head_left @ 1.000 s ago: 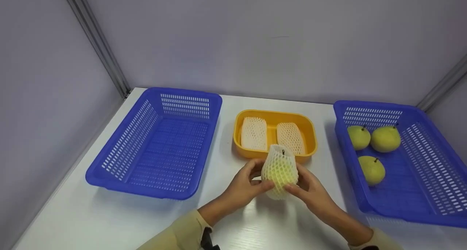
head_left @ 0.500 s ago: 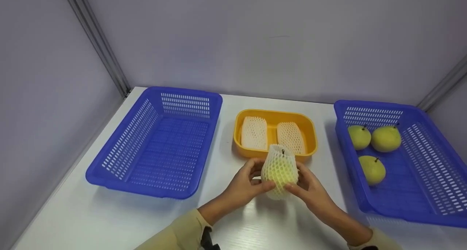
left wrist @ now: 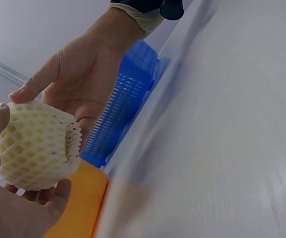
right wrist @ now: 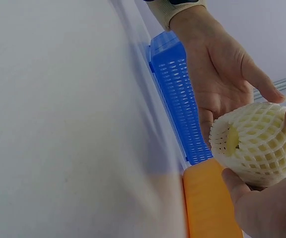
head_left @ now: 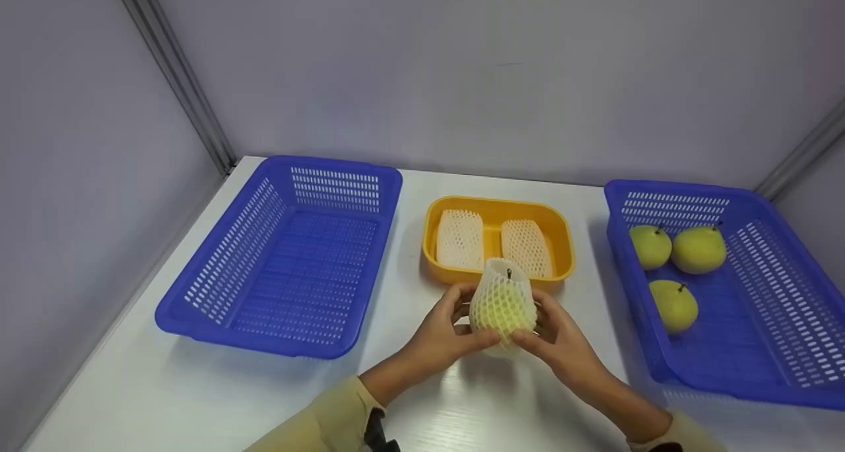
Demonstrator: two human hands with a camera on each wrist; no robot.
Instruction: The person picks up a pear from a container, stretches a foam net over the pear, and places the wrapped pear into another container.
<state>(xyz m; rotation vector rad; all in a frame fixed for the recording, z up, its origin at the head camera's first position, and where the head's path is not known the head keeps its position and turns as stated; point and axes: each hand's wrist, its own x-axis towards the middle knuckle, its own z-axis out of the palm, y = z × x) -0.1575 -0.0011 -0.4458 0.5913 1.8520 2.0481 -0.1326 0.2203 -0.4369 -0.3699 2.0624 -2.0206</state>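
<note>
Basket, blue and slotted, stands well left of the grip, where the left hand curls round one flank of a stem-up pear inside a white foam net, the hold only as wide as the fruit. Just beyond, an orange tray carries two flat nets (handily close, it seems), and the right hand curls round the other flank, probably because soft netting needs support from both sides. Rightward, a second blue basket groups three bare pears, likely to stop them rolling.
</note>
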